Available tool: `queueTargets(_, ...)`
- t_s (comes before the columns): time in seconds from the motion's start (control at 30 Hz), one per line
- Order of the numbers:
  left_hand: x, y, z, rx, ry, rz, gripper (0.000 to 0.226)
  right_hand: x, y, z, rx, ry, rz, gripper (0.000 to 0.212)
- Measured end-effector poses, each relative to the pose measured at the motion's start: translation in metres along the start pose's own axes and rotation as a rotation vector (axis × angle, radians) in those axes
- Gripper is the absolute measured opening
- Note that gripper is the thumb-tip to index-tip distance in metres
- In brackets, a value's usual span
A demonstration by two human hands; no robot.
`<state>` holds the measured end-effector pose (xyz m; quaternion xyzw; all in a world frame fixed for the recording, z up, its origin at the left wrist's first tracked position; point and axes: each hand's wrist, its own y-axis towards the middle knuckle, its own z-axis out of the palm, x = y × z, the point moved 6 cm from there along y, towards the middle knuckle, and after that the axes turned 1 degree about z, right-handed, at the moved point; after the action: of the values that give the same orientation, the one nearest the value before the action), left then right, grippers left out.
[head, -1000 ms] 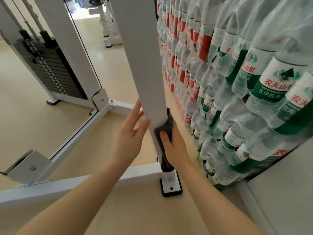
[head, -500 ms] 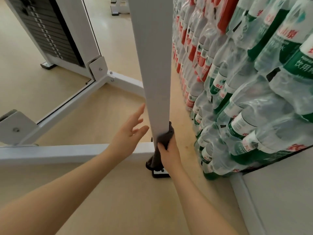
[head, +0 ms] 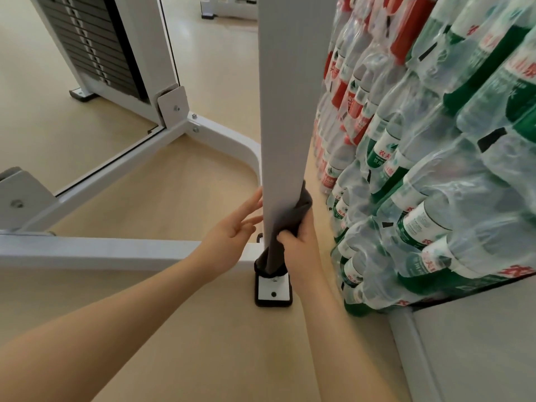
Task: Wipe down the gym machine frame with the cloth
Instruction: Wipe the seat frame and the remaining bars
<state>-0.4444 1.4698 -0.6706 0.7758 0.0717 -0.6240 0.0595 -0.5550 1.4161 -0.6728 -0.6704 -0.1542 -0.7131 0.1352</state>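
A white upright post [head: 285,105] of the gym machine frame runs down the middle of the head view to a black-edged foot plate [head: 273,291] on the floor. My right hand [head: 298,245] grips a dark grey cloth [head: 293,219] wrapped around the post's lower end, close to the base. The cloth's tail hangs down to the foot plate. My left hand [head: 232,230] is beside the post on its left, fingers straight and spread, fingertips at the post's edge.
Shrink-wrapped packs of water bottles [head: 429,158] are stacked tight against the post's right side. White floor rails [head: 116,250] run left from the base and a curved rail [head: 232,143] leads to the weight stack [head: 87,44]. A pale wall panel [head: 475,349] stands at lower right.
My right hand has slid the cloth down the post toward its base. My left hand came off the post's face and now sits at its left edge. The view has tilted downward.
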Motion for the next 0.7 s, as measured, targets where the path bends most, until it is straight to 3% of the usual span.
queueTargets(0.1,0.012,-0.007,0.007,0.004,-0.015,-0.013,0.069,-0.061,-0.006,-0.006,-0.055,-0.192,0.162,0.078)
queueTargets(0.2,0.024,-0.012,0.015,0.040,-0.028,-0.049,0.075,-0.111,-0.018,-0.013,-0.090,-0.256,0.362,0.056)
queueTargets(0.3,0.030,-0.013,0.019,0.075,-0.028,-0.080,0.090,-0.116,-0.019,-0.014,-0.110,-0.286,0.388,0.050)
queueTargets(0.47,0.030,-0.009,0.013,0.137,0.037,-0.091,0.093,-0.054,-0.027,-0.006,-0.174,-0.252,0.131,0.052)
queueTargets(0.6,0.027,-0.011,0.001,0.113,0.093,-0.070,0.082,0.018,-0.050,0.005,-0.280,-0.410,-0.293,0.058)
queueTargets(0.7,0.029,-0.019,-0.016,0.027,0.125,-0.063,0.079,0.062,-0.068,0.029,-0.213,-0.627,-0.645,0.061)
